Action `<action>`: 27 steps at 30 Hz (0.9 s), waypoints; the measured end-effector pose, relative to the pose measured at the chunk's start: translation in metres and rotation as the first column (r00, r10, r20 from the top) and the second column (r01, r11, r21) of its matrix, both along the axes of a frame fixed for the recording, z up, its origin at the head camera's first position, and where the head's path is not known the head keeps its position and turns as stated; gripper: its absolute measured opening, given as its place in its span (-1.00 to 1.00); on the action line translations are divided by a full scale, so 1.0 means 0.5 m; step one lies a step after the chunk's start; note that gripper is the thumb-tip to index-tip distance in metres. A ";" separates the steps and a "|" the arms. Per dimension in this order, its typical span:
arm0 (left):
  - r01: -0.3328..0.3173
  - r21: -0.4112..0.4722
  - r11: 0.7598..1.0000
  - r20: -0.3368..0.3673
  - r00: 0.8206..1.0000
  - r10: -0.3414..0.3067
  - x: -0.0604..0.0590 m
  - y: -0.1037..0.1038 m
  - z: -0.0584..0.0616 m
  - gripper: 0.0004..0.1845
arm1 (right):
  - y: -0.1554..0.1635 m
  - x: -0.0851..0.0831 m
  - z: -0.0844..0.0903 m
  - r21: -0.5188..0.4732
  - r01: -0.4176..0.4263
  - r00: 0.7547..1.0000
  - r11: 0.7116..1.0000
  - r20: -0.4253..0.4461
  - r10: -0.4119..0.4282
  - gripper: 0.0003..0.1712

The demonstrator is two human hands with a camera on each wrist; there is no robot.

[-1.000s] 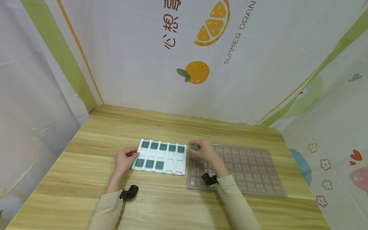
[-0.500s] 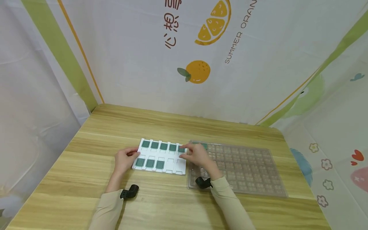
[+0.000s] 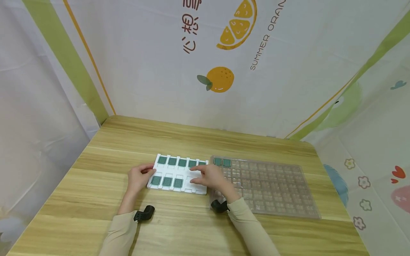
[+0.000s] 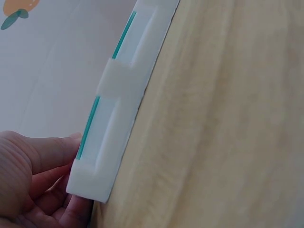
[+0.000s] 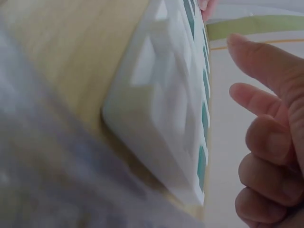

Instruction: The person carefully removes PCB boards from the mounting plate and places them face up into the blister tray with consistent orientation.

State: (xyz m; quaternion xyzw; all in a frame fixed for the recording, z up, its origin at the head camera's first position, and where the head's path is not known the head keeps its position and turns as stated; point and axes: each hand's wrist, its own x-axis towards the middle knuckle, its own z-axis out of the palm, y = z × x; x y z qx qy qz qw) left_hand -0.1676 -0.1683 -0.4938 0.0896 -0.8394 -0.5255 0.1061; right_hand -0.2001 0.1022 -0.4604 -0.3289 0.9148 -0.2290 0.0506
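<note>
My left hand (image 3: 137, 177) grips the left edge of a white tray (image 3: 172, 172), thumb at its corner in the left wrist view. Thin green square chips (image 3: 167, 181) sit in two rows of its pockets; two pockets at the front right hold none, one partly behind my hand. Over the tray's right part hovers my right hand (image 3: 212, 176), holding nothing. Its thumb and index finger are spread apart, the other fingers curled, as the right wrist view shows (image 5: 270, 128). Two green chips (image 3: 226, 163) lie in the far left corner pockets of a clear plastic tray (image 3: 275, 185).
The clear tray lies just right of the white one, its many small pockets running to the right. Both rest on a wood-grain table (image 3: 179, 227). A printed white curtain (image 3: 153, 78) hangs behind the table's far edge.
My right hand has let go of a green chip in the clear tray's far left corner and moved left and nearer, over the white tray. The left hand stays put.
</note>
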 end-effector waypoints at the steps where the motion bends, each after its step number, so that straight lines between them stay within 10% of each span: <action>1: -0.001 0.000 1.000 0.000 1.000 0.001 0.000 0.000 0.000 -0.77 | -0.003 0.001 -0.001 0.002 -0.006 1.000 1.000 -0.013 0.006 -0.52; 27: -0.006 0.014 1.000 -0.009 1.000 0.006 0.000 0.001 -0.005 -0.78 | -0.071 0.024 -0.018 0.110 -0.052 0.987 0.993 -0.142 0.068 -0.59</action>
